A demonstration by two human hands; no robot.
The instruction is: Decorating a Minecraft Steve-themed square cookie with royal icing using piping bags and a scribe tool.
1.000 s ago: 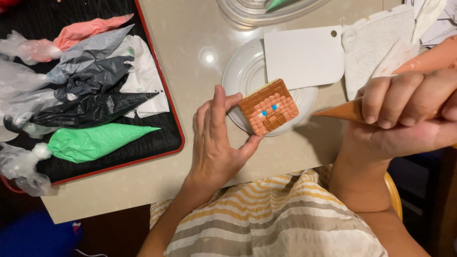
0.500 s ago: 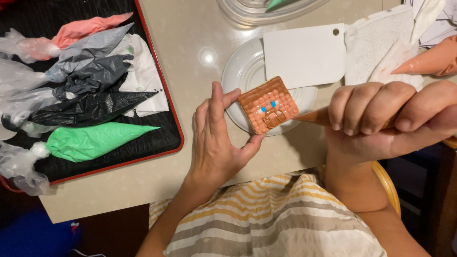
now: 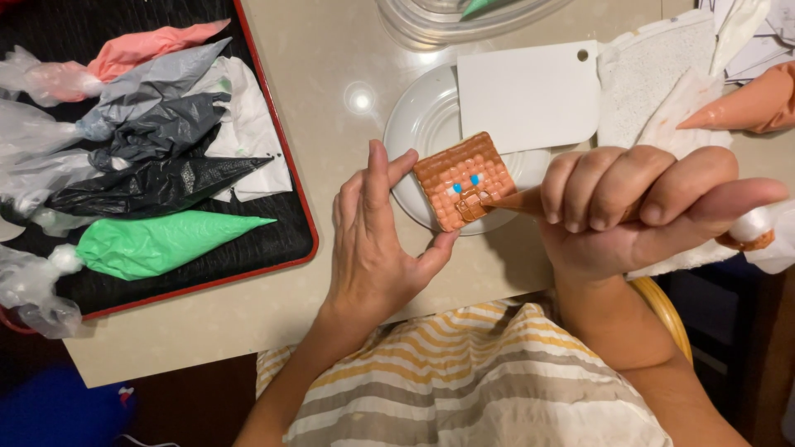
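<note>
Item: square cookie (image 3: 464, 182), orange-brown, iced in small bead rows with two blue dots; lies over the near rim of a white plate (image 3: 414, 124) on the bench (image 3: 331, 66).

Left hand (image 3: 373, 240): grip partly apart, forefinger and thumb bracketing the cookie's left and lower edges, steadying it; not lifting it.

Right hand (image 3: 638, 207): grip clamped around an orange piping bag (image 3: 517, 201), nozzle tip touching the cookie's lower right area.

Beyond the right grip: white scraper card (image 3: 530, 91), a second orange bag (image 3: 749, 103) on paper towel.

Left of the left grip, well apart: red-rimmed black tray (image 3: 294, 207) with green (image 3: 157, 244), black, grey and pink bags.

Handling note: judged best done with even squeeze from the bag's back, tip held just at the surface, left fingers kept clear of wet icing and bracing the cookie against sliding.
</note>
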